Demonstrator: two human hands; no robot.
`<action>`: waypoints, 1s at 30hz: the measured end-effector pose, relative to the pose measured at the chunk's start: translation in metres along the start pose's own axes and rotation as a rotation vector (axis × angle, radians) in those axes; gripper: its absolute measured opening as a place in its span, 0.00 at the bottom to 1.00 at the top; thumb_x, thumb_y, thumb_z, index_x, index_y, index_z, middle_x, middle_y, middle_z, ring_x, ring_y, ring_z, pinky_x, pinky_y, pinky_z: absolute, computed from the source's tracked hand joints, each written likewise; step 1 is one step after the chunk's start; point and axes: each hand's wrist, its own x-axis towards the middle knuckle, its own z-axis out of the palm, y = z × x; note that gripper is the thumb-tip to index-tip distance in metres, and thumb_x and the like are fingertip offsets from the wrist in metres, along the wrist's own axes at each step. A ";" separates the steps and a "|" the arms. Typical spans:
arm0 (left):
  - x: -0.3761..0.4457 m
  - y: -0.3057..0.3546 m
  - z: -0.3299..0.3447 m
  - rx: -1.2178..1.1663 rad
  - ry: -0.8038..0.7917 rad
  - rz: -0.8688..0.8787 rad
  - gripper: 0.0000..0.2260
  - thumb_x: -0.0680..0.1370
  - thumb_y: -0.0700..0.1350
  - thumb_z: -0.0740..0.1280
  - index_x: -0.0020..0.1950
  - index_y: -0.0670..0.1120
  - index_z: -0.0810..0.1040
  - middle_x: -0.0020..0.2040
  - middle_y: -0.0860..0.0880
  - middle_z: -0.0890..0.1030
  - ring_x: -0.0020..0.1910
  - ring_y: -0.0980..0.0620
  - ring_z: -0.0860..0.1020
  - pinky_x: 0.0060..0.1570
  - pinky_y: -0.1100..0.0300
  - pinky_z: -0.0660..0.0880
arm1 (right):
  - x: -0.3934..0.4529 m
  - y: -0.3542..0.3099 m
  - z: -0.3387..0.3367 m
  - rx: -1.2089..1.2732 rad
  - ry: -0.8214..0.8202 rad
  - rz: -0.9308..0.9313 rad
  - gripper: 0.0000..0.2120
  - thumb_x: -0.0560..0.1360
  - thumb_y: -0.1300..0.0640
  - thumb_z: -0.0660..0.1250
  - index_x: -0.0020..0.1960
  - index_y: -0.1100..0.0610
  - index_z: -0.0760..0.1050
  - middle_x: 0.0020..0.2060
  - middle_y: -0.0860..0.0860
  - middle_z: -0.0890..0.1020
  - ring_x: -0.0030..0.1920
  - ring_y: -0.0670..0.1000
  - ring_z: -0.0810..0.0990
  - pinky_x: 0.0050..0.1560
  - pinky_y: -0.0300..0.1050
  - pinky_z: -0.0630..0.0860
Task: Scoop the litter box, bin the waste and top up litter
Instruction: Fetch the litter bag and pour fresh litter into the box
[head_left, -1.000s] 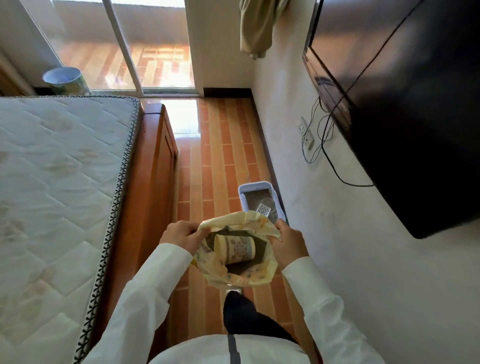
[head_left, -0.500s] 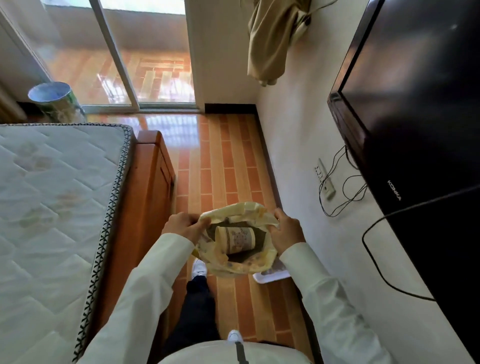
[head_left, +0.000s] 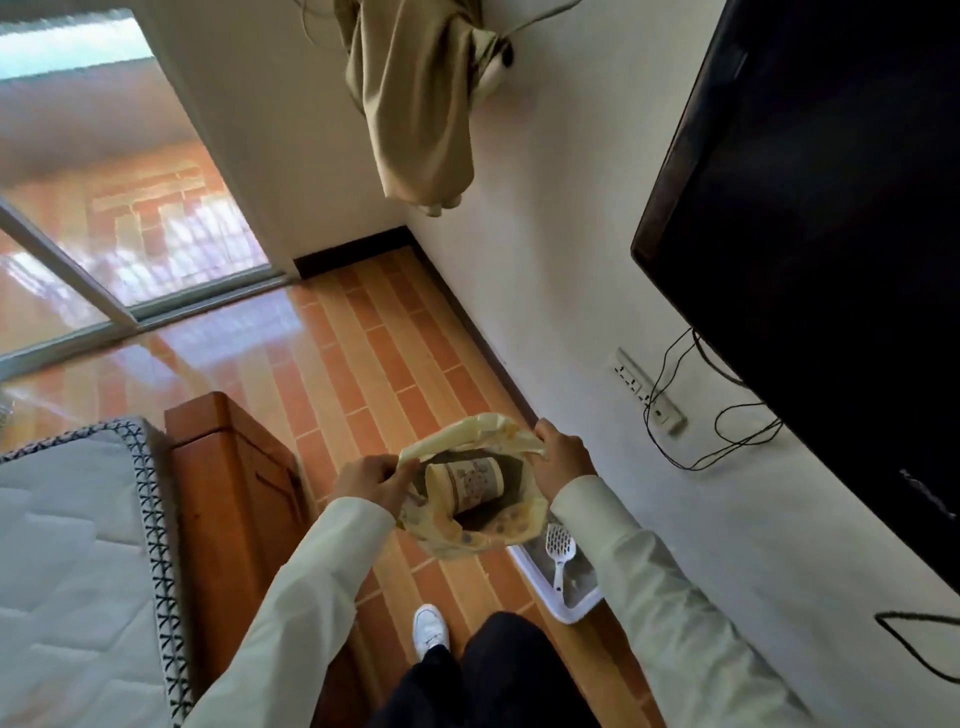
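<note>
Narrow strip of orange plank floor (head_left: 363, 353) seen between a bed and a white wall (head_left: 571, 260). A bare quilted mattress (head_left: 67, 545) lies on a wooden bed frame (head_left: 228, 493) at the left. A glass sliding door (head_left: 130, 234) is seen at the far end. A dark TV (head_left: 831, 234) is mounted on the wall at the right, with a power strip (head_left: 647, 392) and black cables (head_left: 727, 431) below it. A beige cloth (head_left: 415, 104) hangs from the wall at the top.

A yellowish plastic bag (head_left: 467, 535) is held open in mid-air over the floor. The left hand (head_left: 371, 480) is curled on the bag's left rim, pinching it. The right hand (head_left: 561, 460) grips the right rim, fingers folded over the edge. Inside the bag a patterned paper cup (head_left: 470, 480) lies on its side on dark contents; what the dark material is cannot be told.

The white litter box (head_left: 563, 613) sits on the floor against the wall, just below and to the right of the bag, partly hidden by the bag and the right sleeve (head_left: 649, 582). A white slotted scoop (head_left: 560, 551) rests inside the litter box. A white shoe (head_left: 430, 626) and dark trouser legs (head_left: 493, 675) are seen at the bottom.
</note>
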 end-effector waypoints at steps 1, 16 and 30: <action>0.018 0.002 -0.003 0.016 -0.022 0.013 0.15 0.78 0.53 0.62 0.43 0.45 0.83 0.36 0.45 0.81 0.36 0.45 0.78 0.30 0.60 0.67 | 0.013 -0.004 -0.001 -0.006 0.001 0.005 0.09 0.78 0.60 0.59 0.58 0.58 0.71 0.50 0.60 0.80 0.42 0.55 0.74 0.42 0.45 0.71; 0.262 0.013 0.088 0.106 -0.120 0.056 0.19 0.78 0.52 0.62 0.27 0.51 0.68 0.25 0.51 0.69 0.29 0.46 0.70 0.27 0.60 0.59 | 0.248 0.046 0.039 -0.124 -0.035 0.138 0.12 0.80 0.60 0.58 0.63 0.58 0.66 0.51 0.61 0.78 0.48 0.62 0.79 0.41 0.45 0.67; 0.500 -0.142 0.355 0.101 -0.109 0.144 0.18 0.77 0.51 0.65 0.29 0.45 0.71 0.24 0.48 0.68 0.26 0.46 0.66 0.26 0.60 0.58 | 0.469 0.234 0.271 -0.153 0.019 0.142 0.08 0.80 0.61 0.58 0.58 0.55 0.66 0.48 0.58 0.78 0.47 0.60 0.79 0.45 0.53 0.78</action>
